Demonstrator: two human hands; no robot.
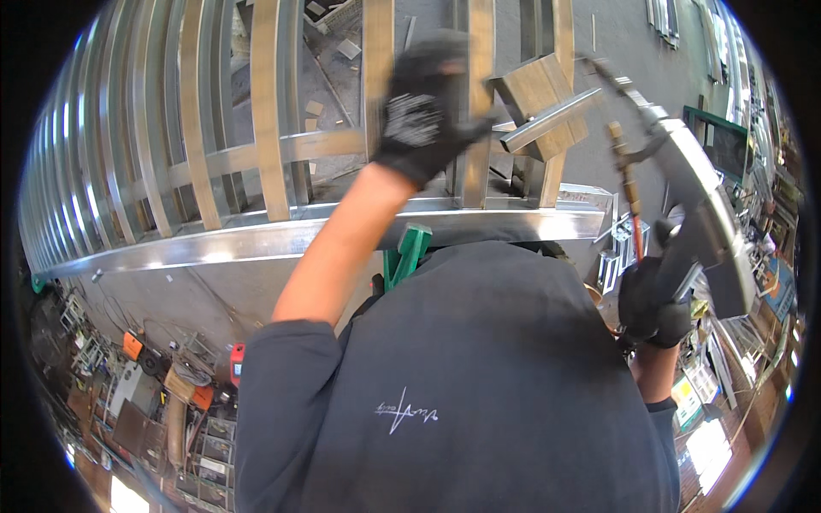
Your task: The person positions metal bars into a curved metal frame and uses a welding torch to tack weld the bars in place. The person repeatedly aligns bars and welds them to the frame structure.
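My left hand (423, 111), in a black glove, is raised above a frame of metal bars (267, 111). Its thumb stands apart and nothing shows in it; motion blurs the fingers. Beside the thumb, a short metal bar (547, 120) lies across a tan block-like piece (534, 90) on the frame. My right hand (654, 299), also gloved in black, is closed at the right around a welding torch (627, 175) with a brass-coloured front and a red section. Next to it a large dark curved shield-like piece (714, 205) stands edge-on; whether the same hand grips it is hidden.
The frame's long front rail (231, 244) runs across in front of me, with a green support (408, 255) beneath. Metal parts (609, 265) stand at the right. Tools and orange-and-grey equipment (132, 346) crowd the floor at the lower left. A green bin (714, 141) stands far right.
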